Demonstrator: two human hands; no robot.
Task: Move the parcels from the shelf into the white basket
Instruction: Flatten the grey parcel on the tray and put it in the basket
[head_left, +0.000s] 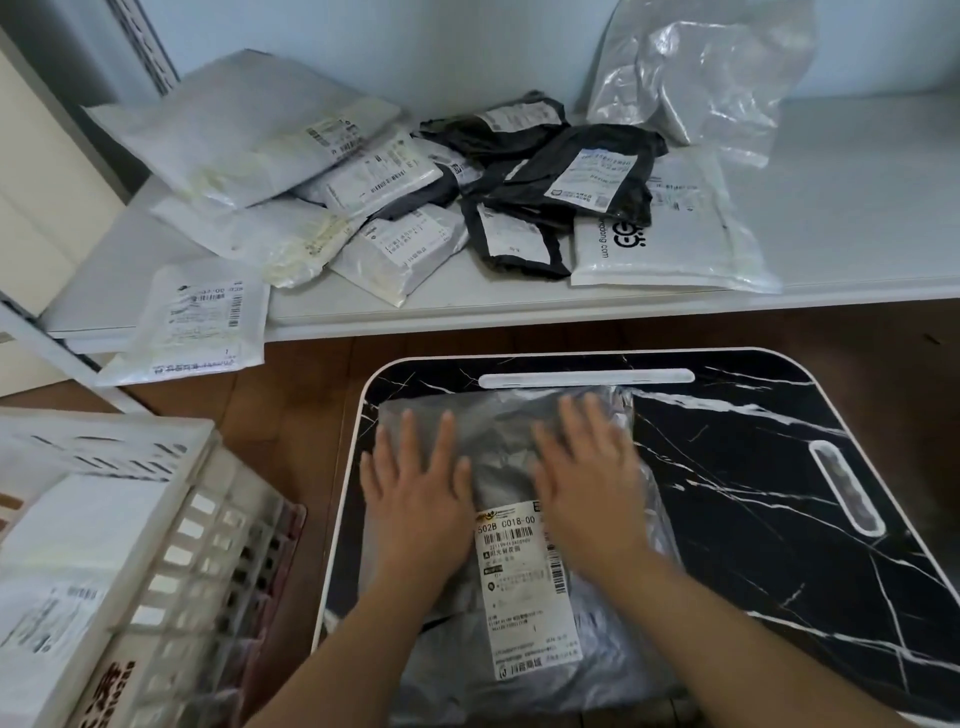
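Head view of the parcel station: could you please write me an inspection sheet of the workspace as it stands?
Surface: black marble-pattern table with a white rim, carrying one grey parcel.
Job's things: pile of white and black parcels on the white shelf; white basket lower left, holding at least one labelled parcel.
Clutter: crumpled clear plastic bag at the back of the shelf.
Hands: left hand and right hand lie flat on the grey parcel, fingers straight.
Cables: nothing seen.
Surroundings: brown wooden floor; pale wall behind the shelf.
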